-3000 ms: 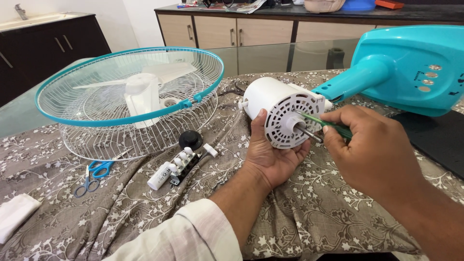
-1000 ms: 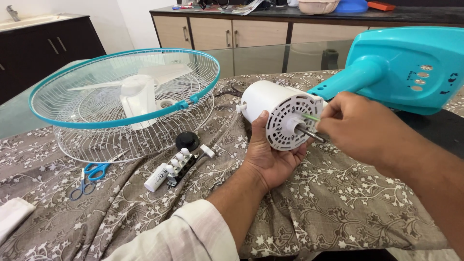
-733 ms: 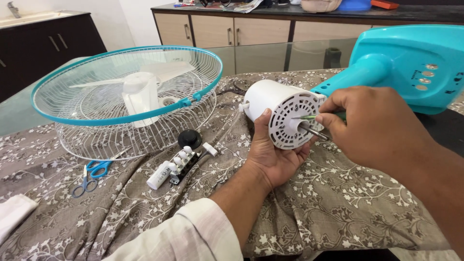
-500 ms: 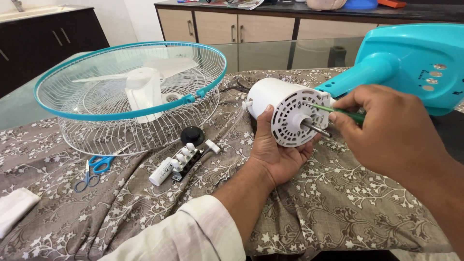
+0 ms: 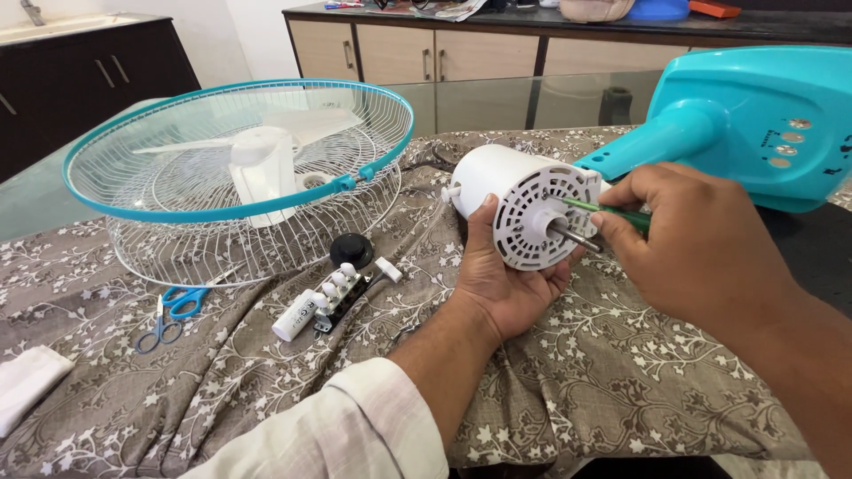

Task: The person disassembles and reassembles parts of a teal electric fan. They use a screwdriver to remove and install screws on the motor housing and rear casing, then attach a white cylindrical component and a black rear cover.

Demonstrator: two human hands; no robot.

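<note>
My left hand cradles a white fan motor housing from below, its slotted face and metal shaft turned toward me. My right hand grips a green-handled screwdriver, with the tip set against the face of the housing just above the shaft. The motor joins a teal neck leading to the teal fan base, which lies on its side at the right.
A white wire fan guard with a teal rim holds the white blades at the left. A black knob, a white switch block, blue-handled scissors and a white cloth lie on the floral tablecloth. Cabinets stand behind.
My right hand has shifted slightly around the motor face with the screwdriver, and the tool's tip now rests above the shaft. My left hand keeps its hold on the housing.
</note>
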